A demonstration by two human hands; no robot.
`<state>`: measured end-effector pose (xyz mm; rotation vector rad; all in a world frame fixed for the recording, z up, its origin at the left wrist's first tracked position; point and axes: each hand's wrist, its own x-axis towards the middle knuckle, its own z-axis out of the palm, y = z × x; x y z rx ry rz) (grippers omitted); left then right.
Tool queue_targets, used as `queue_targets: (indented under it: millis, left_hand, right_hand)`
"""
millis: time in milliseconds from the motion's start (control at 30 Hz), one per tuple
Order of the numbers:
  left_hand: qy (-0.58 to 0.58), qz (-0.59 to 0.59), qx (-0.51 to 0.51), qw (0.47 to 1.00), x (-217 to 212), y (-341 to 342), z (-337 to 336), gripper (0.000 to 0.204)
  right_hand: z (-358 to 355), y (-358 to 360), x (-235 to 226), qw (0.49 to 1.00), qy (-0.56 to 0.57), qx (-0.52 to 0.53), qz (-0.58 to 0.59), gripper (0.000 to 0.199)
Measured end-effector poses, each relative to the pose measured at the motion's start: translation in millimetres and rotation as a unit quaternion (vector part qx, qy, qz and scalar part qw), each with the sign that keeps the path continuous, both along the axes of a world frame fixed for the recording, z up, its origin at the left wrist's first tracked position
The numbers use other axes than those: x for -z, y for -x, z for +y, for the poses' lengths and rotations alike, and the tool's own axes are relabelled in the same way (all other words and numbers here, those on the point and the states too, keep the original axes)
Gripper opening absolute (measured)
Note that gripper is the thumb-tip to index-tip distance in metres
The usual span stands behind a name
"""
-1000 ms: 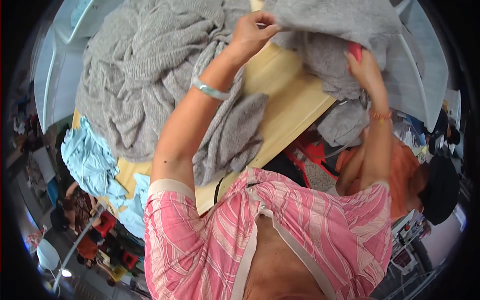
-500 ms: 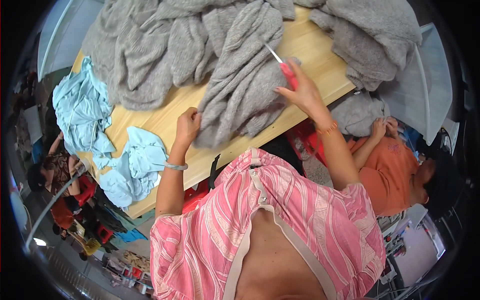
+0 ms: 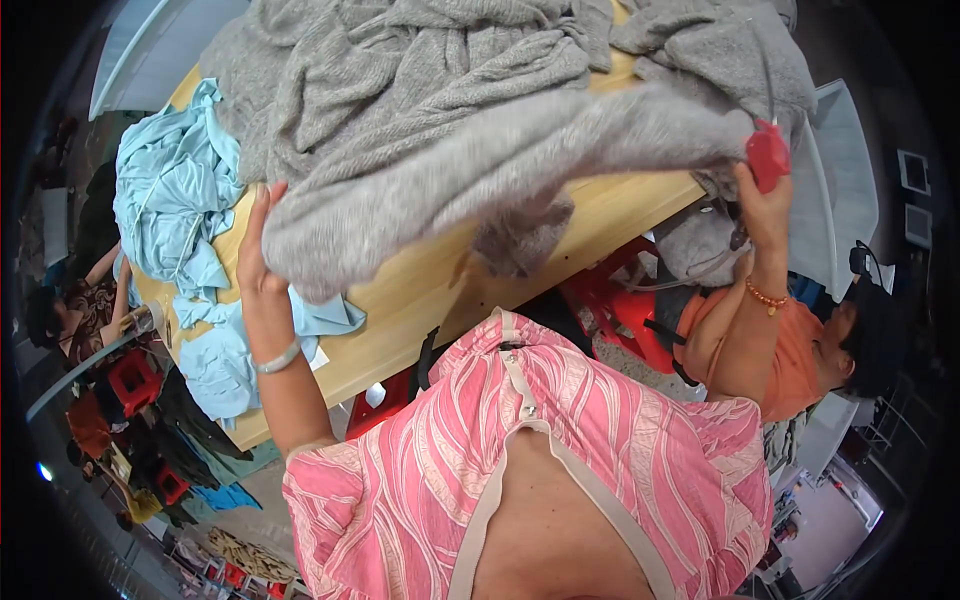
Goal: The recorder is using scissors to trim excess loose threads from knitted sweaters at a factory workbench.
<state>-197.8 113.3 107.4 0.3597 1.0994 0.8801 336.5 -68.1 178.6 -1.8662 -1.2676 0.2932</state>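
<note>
A grey knitted garment is stretched out and lifted above the table, its surface smeared by motion. My left hand grips its left end, thumb and fingers closed at the edge. At the far right, my right hand is closed around red-handled scissors, whose slim metal blade points away from me. The garment's right end meets that same hand, though how the fingers hold it is hidden. A lower fold of grey knit hangs beneath the stretched part.
More grey knits are heaped along the far side of the wooden table. Light blue cloth lies at its left. A person in orange sits close on the right, near a red stool. Others work far left.
The grey garment has come up off the table and been pulled out sideways. My left hand has moved left and my right hand, with the scissors, far to the right.
</note>
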Motion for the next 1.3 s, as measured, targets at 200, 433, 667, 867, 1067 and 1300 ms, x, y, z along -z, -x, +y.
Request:
queue_targets:
  millis: [200,433,667,867,1067,1300]
  left_hand:
    - [-0.165,-0.112,-0.068,0.978,47,-22,70,0.036]
    - [-0.657,0.549,0.347,0.384,65,-143,-22,0.076]
    - [-0.608,0.498,0.379,0.489,133,-139,-7,0.062]
    - [-0.231,0.093,0.405,0.880,63,-89,-5,0.031]
    - [0.076,-0.205,0.185,0.958,-26,-79,-14,0.038]
    - [-0.027,-0.105,0.174,0.979,62,-75,34,0.031]
  right_hand:
    - [20,-3,-29,0.993,0.068,0.060,-0.075,0.018]
    - [0,-21,23,0.981,0.121,0.105,-0.113,0.027]
    - [-12,-19,-21,0.988,0.083,0.114,-0.057,0.023]
    - [-18,-47,-37,0.980,0.068,0.159,-0.095,0.022]
    - [11,-63,-18,0.968,0.094,0.142,-0.184,0.024]
    - [46,-58,24,0.957,0.108,0.135,-0.234,0.033]
